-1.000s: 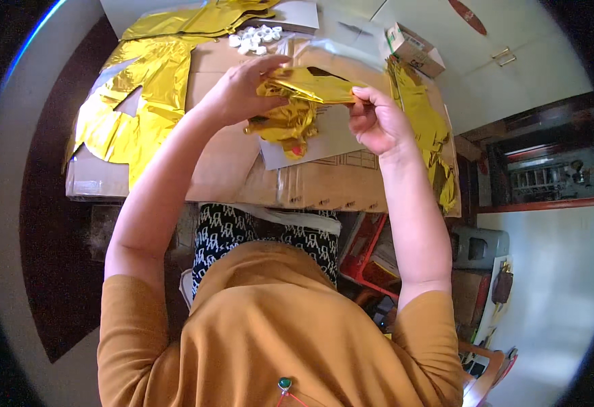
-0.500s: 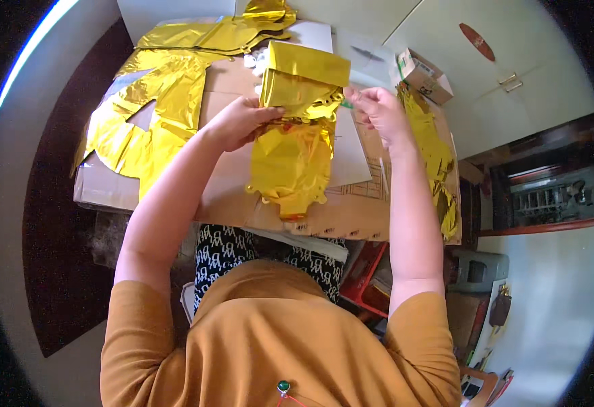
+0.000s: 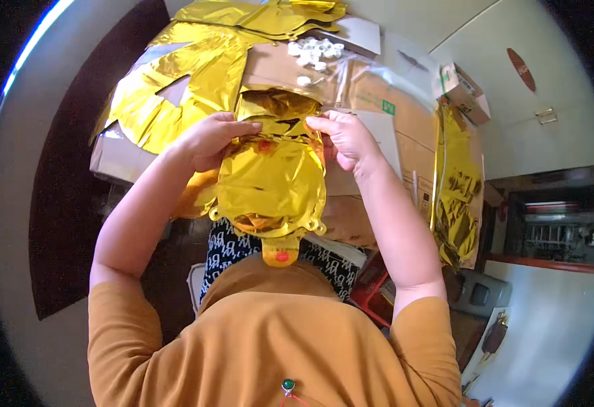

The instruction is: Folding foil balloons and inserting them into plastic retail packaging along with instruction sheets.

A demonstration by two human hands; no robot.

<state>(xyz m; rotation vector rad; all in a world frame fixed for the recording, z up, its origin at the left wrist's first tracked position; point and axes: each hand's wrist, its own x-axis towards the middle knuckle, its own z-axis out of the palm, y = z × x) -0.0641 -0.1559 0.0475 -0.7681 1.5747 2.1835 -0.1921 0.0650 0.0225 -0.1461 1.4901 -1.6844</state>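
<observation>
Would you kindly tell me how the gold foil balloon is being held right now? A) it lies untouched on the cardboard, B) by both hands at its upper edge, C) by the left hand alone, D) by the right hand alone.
B: the left hand and the right hand each pinch the upper edge of the gold foil balloon, which hangs down between them.

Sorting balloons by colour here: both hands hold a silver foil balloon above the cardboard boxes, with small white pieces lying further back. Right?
Not quite: the foil balloon is gold, not silver, as the head view shows. The left hand and right hand do hold it above the cardboard boxes, with small white pieces lying further back.
</observation>
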